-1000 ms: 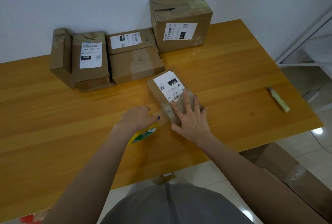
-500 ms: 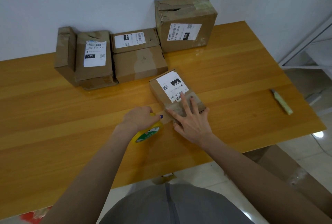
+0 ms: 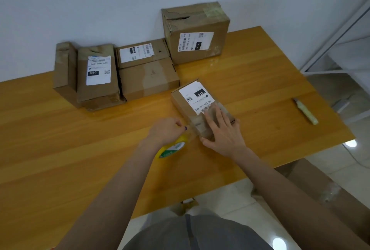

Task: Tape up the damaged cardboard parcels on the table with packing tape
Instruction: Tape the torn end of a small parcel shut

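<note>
– Head view, biggest first: what worries you on the desk?
– Not the torn large parcel at twelve o'clock, nor the row of parcels at eleven. It's the small parcel just past centre, skewed toward one o'clock. If the pull on the tape outweighs the press, I judge it will swivel and the strip will lie crooked.
– And the hands?
– The right hand lies flat on the parcel's near end, fingers spread, pressing tape down, thumb at the near edge. The left hand, at nine o'clock of it, curls round the tape roll, low by the desk.
– The strip itself?
– The tape strip spans roll to parcel. Slack could wrinkle it or stick it to the desk. The cutter lies well apart at three o'clock, so cutting likely means one hand letting go.
</note>
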Action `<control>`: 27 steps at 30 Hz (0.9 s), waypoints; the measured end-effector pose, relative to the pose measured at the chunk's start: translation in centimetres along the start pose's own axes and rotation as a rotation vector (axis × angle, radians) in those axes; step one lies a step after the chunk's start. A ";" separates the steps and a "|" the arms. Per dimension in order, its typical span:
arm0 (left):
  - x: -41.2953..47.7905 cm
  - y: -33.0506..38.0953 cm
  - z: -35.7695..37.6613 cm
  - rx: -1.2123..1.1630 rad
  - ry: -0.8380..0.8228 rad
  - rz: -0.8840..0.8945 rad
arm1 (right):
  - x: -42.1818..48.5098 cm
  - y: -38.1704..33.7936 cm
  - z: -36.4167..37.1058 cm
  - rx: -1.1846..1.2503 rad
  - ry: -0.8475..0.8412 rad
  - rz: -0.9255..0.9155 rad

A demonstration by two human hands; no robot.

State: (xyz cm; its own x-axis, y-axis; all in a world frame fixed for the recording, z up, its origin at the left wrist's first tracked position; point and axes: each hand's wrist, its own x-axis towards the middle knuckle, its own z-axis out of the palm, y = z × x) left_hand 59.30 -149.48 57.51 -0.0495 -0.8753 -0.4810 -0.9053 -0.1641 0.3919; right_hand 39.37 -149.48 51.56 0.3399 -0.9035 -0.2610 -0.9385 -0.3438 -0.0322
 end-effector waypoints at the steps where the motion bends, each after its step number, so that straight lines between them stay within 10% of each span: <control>1: 0.2 0.3 0.1 -0.003 0.015 0.009 | -0.2 0.6 -0.2 0.029 -0.003 -0.013; 14: 0.7 0.0 1.2 -0.008 0.089 -0.030 | -1.1 17.8 -0.6 0.353 0.165 0.878; 27: 0.0 -0.9 1.4 -0.140 0.070 -0.041 | -0.1 19.7 1.0 0.438 0.178 1.023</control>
State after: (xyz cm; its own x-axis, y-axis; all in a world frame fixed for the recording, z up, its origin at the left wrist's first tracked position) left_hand 59.51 -148.73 56.06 0.0205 -0.8953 -0.4450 -0.8382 -0.2580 0.4805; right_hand 20.76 -155.94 49.99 -0.6309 -0.7444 -0.2188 -0.7090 0.6676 -0.2270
